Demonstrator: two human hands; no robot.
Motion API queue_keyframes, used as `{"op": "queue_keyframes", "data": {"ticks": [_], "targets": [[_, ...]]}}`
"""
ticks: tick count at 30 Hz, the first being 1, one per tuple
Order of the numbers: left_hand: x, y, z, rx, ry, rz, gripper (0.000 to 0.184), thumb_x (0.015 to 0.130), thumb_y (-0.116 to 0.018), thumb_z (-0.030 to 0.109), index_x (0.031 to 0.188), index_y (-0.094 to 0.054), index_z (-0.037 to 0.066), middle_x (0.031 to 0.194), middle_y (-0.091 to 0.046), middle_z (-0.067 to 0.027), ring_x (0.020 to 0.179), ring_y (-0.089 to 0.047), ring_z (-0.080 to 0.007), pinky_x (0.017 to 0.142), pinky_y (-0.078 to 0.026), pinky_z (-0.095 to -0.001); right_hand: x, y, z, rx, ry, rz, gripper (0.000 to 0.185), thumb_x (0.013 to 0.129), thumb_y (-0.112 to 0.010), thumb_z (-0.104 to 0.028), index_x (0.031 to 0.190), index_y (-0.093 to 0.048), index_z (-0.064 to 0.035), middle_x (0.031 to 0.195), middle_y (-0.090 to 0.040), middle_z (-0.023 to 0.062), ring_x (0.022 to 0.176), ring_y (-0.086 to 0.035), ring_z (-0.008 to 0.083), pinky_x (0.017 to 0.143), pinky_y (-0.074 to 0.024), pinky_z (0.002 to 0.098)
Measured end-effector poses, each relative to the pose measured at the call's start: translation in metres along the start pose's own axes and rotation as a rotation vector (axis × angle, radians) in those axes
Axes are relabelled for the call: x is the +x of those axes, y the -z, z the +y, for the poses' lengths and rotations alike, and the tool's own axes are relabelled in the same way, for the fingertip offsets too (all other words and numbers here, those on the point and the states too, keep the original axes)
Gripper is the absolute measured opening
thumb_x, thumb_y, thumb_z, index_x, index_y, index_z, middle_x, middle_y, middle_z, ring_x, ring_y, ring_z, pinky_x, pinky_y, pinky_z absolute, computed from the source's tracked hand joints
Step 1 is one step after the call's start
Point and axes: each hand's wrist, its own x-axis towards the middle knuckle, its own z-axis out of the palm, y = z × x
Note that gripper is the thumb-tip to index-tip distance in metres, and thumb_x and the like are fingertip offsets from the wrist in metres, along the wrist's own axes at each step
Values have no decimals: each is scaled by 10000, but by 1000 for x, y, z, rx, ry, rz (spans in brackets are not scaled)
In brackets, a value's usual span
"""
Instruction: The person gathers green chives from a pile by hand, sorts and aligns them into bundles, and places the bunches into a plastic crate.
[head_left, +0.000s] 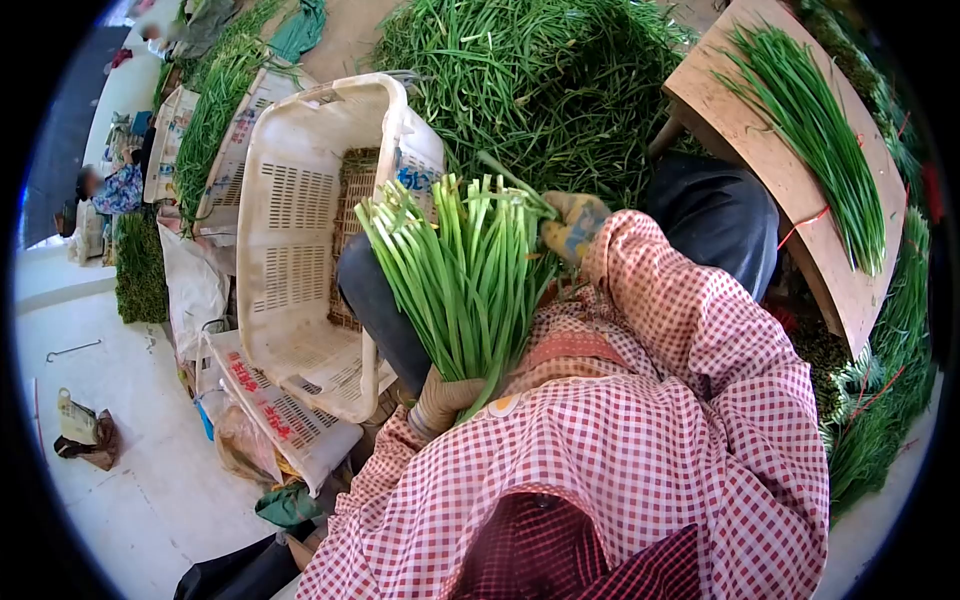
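Note:
A thick bunch of green stalks (460, 280) with pale cut ends lies across my lap, the pale ends pointing up and away from me. My left hand (445, 400), in a tan glove, is wrapped round the leafy lower end of the bunch. At the pale ends, on the right side, my right hand (572, 222) in a stained yellow-grey glove is closed on a few green stalks. Its fingertips are partly hidden and slightly blurred.
A white plastic crate (290, 240) stands left of my knee. A large heap of greens (540, 80) lies ahead. A wooden board (720, 60) at the right bears another bunch (815, 140) and red ties. Another person (120, 188) is at the far left.

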Motion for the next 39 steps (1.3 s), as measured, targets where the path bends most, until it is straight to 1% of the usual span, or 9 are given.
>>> {"op": "queue_keyframes", "data": {"ticks": [7,12,14,18,29,32,34,36,39], "targets": [[-9,19,-12,-132,-35,-19,614,674,-778,59,1238,-541,0,1164,-615,-95,1020,-582,-212,877,-476,-345,91,51,14,-487,-97,224,312,862,-508,-87,1154,-614,-120,892,-670,39,760,-611,138,734,-508,245],[-16,22,-9,-283,-23,-66,528,691,-739,1,1195,-582,-8,1150,-630,-109,988,-609,-224,848,-498,-343,110,105,45,-2,28,413,345,879,-503,-7,1207,-566,-94,934,-657,56,758,-607,125,680,-522,254],[-16,17,0,-397,55,-105,531,694,-739,3,1199,-579,-8,1152,-630,-108,1001,-608,-228,853,-498,-346,68,91,1,454,-42,124,336,863,-541,-2,1184,-572,-92,897,-655,74,696,-614,124,616,-530,256],[-13,10,2,-419,20,-119,547,693,-744,4,1211,-567,-8,1147,-631,-107,1009,-607,-226,854,-500,-349,3,36,-21,-85,229,-401,403,870,-646,-236,1245,-550,-124,1059,-632,124,945,-626,205,794,-538,323],[-1,8,-6,-79,-50,-26,636,658,-844,89,1218,-554,12,1133,-630,-76,986,-595,-187,853,-494,-348,-24,5,2,-280,292,-513,188,860,-655,-207,1002,-625,-88,756,-596,19,682,-576,158,623,-470,300],[-4,3,1,-247,-20,-70,662,657,-850,105,1235,-538,19,1169,-611,-65,1045,-562,-171,896,-468,-339,-38,30,-11,-47,476,-666,199,857,-655,-184,1021,-618,-77,767,-593,20,639,-559,161,574,-457,310],[3,15,-6,-132,8,-84,663,663,-845,104,1243,-533,24,1177,-607,-67,1052,-561,-174,904,-465,-340,-41,34,-19,488,-55,-682,208,816,-677,-179,992,-632,-77,799,-644,32,657,-595,144,587,-470,263],[3,17,-7,-64,36,-98,652,668,-848,132,1236,-543,34,1170,-611,-64,1046,-567,-180,895,-470,-340,-46,26,-9,774,-59,-664,184,824,-667,-159,978,-629,-65,757,-629,28,594,-563,131,524,-459,263],[6,20,-13,-32,-76,-116,644,667,-856,175,1219,-555,34,1155,-619,-59,1036,-571,-174,871,-482,-336,-29,30,18,1183,273,-810,122,873,-593,-107,966,-603,-28,672,-571,13,481,-497,97,416,-419,253]]}}
